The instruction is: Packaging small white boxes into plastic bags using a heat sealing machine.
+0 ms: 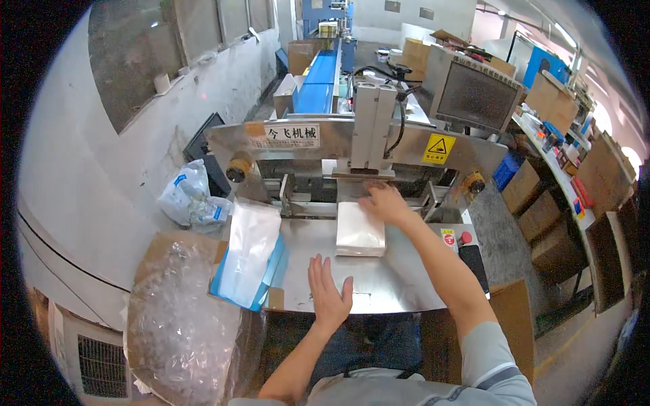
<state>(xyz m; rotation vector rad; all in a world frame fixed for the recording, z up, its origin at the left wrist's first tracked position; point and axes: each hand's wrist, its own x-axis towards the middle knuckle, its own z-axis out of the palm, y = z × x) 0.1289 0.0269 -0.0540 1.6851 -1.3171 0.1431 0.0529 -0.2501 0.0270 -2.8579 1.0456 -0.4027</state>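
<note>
A white rectangular pack (361,230) with a glossy, film-like surface lies on the steel worktop (305,237) in front of the machine. My right hand (387,203) reaches to its far right corner, fingers stretched out toward the machine and slightly smeared; I cannot tell whether they touch the pack. Held low over the front of the worktop, my left hand (330,295) is open with nothing in it, nearer to me than the pack. On the left, a pile of flat, whitish plastic bags (252,247) rests on a blue tray (261,298).
A steel crossbar (332,135) with a vertical head (371,125) spans the worktop's back. A red button (465,238) sits at its right edge. Left stands a carton of crumpled clear film (183,318). Beyond are a blue conveyor (317,88) and a screen (477,100).
</note>
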